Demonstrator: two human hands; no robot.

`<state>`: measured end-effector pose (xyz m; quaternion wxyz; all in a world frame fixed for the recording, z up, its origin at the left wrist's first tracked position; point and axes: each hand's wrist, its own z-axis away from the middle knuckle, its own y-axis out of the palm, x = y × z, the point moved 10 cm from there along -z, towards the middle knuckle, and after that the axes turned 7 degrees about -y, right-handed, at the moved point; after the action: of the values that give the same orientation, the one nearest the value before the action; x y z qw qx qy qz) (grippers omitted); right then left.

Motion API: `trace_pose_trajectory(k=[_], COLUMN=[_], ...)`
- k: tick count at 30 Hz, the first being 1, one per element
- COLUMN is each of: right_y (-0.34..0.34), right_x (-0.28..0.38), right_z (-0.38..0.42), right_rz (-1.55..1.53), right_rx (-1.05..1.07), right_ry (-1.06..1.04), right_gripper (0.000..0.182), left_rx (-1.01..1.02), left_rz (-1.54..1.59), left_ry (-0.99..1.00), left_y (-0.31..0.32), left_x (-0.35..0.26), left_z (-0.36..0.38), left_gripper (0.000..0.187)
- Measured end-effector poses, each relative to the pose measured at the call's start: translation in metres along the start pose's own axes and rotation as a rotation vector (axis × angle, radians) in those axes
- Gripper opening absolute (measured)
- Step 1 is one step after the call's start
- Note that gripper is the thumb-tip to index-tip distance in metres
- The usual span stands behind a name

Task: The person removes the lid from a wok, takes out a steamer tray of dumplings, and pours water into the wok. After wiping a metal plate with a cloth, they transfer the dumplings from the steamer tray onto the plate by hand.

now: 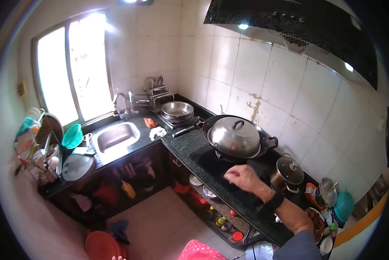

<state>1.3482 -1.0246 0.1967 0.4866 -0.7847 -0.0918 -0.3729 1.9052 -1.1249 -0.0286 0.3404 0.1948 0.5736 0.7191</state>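
Our right hand [243, 177] hovers loosely curled and empty over the stove [229, 173], just in front of the wok [264, 145]. The lid [233, 136] is already on it; the left hand is out of view.

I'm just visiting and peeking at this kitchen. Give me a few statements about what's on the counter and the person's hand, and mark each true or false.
1. The wok on the stove is covered by a metal lid. True.
2. The right hand grips the lid's handle. False: it hovers over the black stove top, in front of the wok, touching neither.
3. The small pot beside the wok has its lid on. True.
4. The sink lies right of the stove. False: it lies to the left, below the window.
5. A green basket sits near the sink. True.
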Motion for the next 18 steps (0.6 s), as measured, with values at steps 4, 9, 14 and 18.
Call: trace_pose_trajectory(k=[4,9,14,18], right_y=[-0.061,-0.137,-0.141,-0.127], right_x=[-0.052,-0.172,-0.233,-0.264], right_z=[-0.09,-0.201,-0.276,-0.298], right_rz=[0.442,0.726,0.751,0.793], right_rx=[-0.262,-0.403,-0.215,-0.165], right_ry=[0.076,0.272,0.537,0.605], right_gripper=[0.031,0.05,0.068,0.048], left_rx=[0.009,-0.065,-0.204,-0.37], left_rz=[0.002,0.05,0.097,-0.045], left_ry=[-0.093,-0.137,-0.12,-0.162], left_y=[0.035,0.04,0.068,0.065], left_x=[-0.01,-0.011,-0.016,-0.018], left_z=[-0.123,-0.246,-0.34,-0.408], left_gripper=[0.041,0.04,0.039,0.036])
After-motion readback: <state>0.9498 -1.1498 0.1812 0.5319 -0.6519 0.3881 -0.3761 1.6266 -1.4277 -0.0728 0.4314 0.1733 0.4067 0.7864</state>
